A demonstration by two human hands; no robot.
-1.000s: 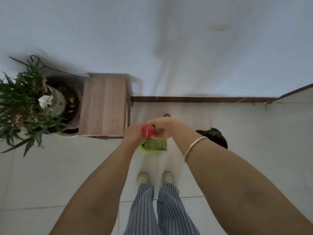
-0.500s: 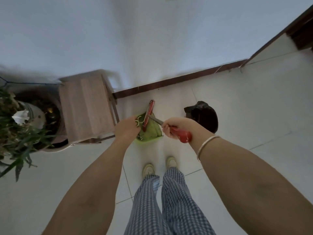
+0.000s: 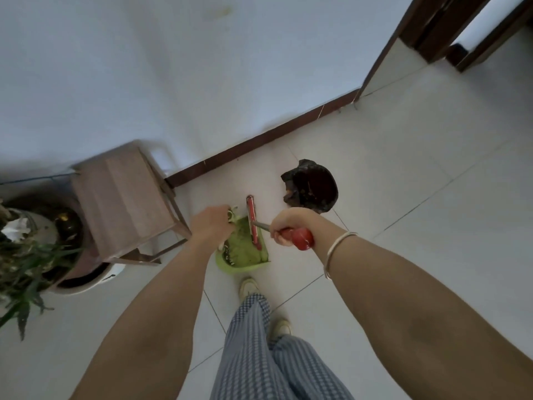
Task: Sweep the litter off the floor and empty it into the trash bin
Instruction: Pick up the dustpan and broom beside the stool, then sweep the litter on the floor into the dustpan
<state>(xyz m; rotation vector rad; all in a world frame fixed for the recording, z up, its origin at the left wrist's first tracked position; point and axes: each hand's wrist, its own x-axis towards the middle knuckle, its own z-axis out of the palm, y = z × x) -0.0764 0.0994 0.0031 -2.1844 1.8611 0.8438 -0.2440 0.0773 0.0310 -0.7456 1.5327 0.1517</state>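
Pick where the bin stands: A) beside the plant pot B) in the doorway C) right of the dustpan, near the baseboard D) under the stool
C: the bin stands on the tiles to the right of the dustpan, just short of the baseboard.

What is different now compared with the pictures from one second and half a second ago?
The right hand, gripping the red broom handle, has swung right, away from the left hand; they were together a second ago. The broom head now shows across the green dustpan. One shoe stepped forward. Unchanged: both grips, the trash bin and the wooden stool.
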